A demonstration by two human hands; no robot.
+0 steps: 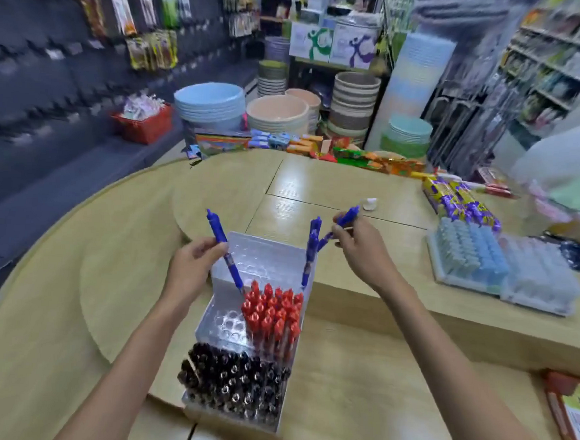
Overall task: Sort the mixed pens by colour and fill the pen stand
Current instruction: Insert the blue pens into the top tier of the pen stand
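A clear stepped pen stand [262, 252] sits on the wooden counter [356, 379]. Its front tier is packed with black pens [236, 384]. The right half of the middle tier holds red pens [273, 313]. A blue pen [311, 252] stands in the back tier at its right end. My left hand [193, 264] grips another blue pen [223, 246], tip down over the left of the back tier. My right hand [362, 249] pinches a third blue pen [341, 223] slanted just right of the standing one.
Trays of pale blue and clear items [498, 265] lie on the counter at the right, behind them purple packets [461, 201]. A small white object [370, 203] sits mid-counter. An orange box [573, 418] is at the near right edge. Stacked basins [210, 106] stand beyond the counter.
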